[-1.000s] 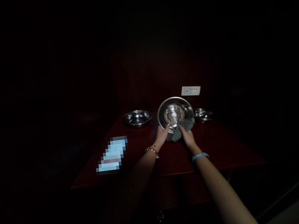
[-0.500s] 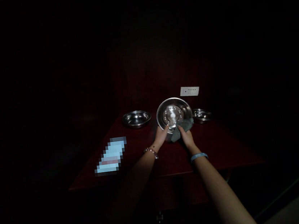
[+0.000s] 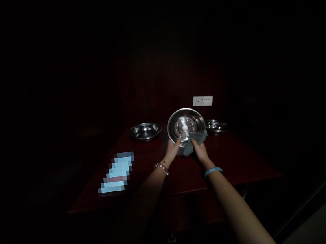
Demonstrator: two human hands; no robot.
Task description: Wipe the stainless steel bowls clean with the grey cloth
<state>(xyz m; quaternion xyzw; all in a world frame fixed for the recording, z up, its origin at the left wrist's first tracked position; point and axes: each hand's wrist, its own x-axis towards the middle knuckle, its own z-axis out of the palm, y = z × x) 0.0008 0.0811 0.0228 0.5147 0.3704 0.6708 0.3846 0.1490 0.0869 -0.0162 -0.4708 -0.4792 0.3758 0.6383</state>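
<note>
A shiny metal bowl is held tilted up above the table, its inside facing me. My left hand grips its lower left rim, with the thumb over the edge. At the lower right rim my right hand is closed on a grey-green cloth, which lies against the bowl. A second metal bowl stands on the table to the left, and a third metal bowl is partly behind the held one on the right.
The dark red table has its front edge below my hands. A blurred, bright blue-white oblong lies at its left. A white socket panel is on the wall behind. The surroundings are very dark.
The whole view has shifted slightly, so things appear a little further left. My hands keep the same hold on the bowl and cloth.
</note>
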